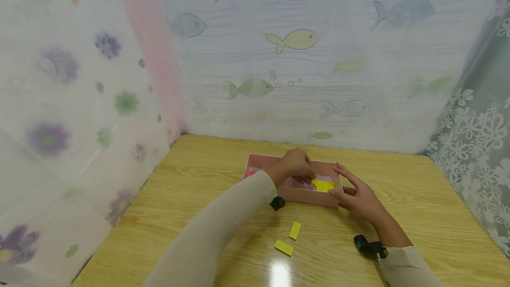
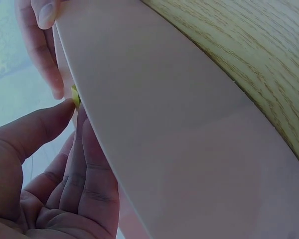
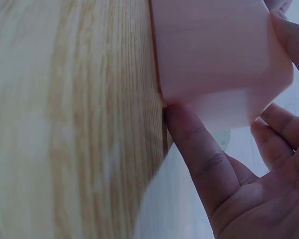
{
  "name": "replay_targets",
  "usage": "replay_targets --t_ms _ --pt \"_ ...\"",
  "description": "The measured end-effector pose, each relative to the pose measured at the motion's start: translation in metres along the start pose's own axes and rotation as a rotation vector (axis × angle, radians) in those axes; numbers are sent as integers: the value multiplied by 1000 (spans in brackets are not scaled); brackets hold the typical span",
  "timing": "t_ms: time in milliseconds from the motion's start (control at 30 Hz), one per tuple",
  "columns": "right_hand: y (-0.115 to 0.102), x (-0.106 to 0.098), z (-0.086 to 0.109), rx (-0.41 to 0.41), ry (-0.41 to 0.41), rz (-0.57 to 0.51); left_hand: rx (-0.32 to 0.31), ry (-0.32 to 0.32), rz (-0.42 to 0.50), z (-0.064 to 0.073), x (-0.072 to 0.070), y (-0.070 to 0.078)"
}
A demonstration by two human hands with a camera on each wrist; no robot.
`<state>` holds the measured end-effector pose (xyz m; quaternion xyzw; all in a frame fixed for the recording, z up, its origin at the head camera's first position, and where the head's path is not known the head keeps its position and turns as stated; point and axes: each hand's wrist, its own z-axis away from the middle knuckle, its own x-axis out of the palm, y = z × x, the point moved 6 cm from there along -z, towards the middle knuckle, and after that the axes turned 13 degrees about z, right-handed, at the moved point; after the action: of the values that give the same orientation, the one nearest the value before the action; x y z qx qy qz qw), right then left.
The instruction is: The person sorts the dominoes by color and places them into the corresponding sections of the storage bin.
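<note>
A pink box (image 1: 311,197) with a pale rim stands on the table. My left hand (image 1: 296,163) reaches down into it from above. In the left wrist view its thumb and fingers pinch a small yellow block (image 2: 75,96) just behind the box's rim. Several yellow blocks (image 1: 323,186) lie together at the right end inside the box. Around that right end my right hand (image 1: 360,196) grips the box, its thumb at the front rim and other fingers at the far corner. The right wrist view shows fingertips (image 3: 182,117) against the box's outer wall.
Two flat yellow blocks, one upper (image 1: 295,230) and one lower (image 1: 284,247), lie on the wooden table (image 1: 199,189) in front of the box. Something bright pink (image 1: 249,173) shows at the box's left end. A fish-patterned curtain (image 1: 255,114) hangs behind the table.
</note>
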<state>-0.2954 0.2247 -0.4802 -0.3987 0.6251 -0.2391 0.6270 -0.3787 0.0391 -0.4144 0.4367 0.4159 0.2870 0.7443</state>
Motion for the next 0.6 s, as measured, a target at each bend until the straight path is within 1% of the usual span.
replay_targets --t_ms 200,267,333,367,433,533,600 --pt "1 0 0 -1 -5 -17 5 10 2 0 1 2" --pt "2 0 0 2 -2 -16 3 20 1 0 0 1" --pt "3 0 -1 6 -1 -12 -14 34 22 -1 1 0" --pt "3 1 -1 7 -1 -12 -29 39 45 -1 1 -1" --pt "4 1 -1 10 -2 -9 -80 38 122 1 3 -5" --pt "4 1 -1 12 -1 -7 -174 23 279 5 9 -8" --pt "4 0 -1 9 0 -3 -227 12 368 9 12 -9"
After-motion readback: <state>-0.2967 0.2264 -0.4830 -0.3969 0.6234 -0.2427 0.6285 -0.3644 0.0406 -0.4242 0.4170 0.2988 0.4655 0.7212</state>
